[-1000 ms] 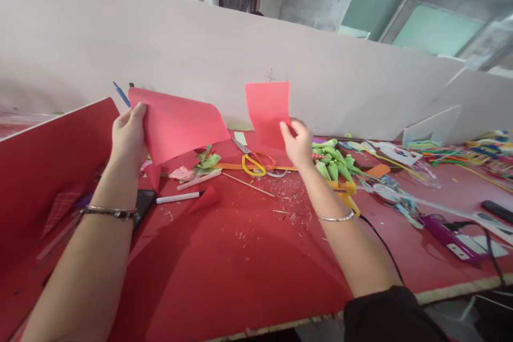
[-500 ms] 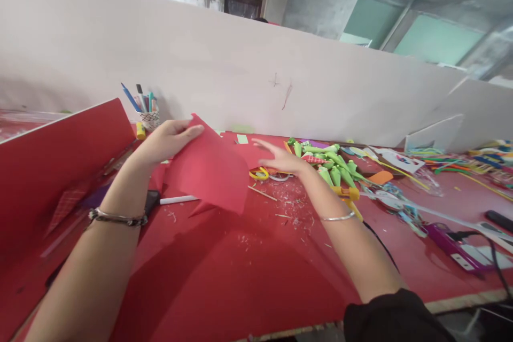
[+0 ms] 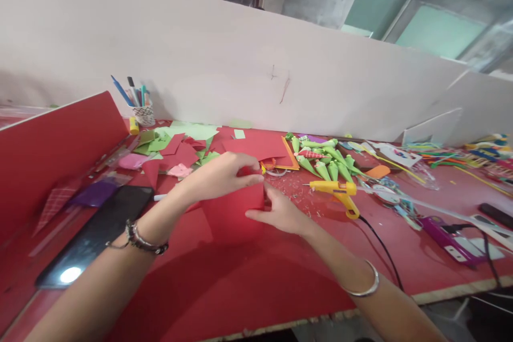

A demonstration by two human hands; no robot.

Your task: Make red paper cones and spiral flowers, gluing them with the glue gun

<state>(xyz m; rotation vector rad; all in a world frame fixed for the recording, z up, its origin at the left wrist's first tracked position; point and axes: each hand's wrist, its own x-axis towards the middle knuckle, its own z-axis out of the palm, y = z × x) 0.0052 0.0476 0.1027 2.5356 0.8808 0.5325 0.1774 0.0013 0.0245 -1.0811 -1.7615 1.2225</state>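
Red paper [image 3: 234, 219] is pinched in the half-closed right hand [image 3: 281, 212] and apparently held at top by the curled left hand [image 3: 224, 173].

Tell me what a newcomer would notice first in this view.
The red paper at the centre, between the left hand and right hand, likely draws the eye first. To its right lies a bright yellow glue gun, with a cluster of green cones behind it. At the left, a dark phone shows a bright spot of light.
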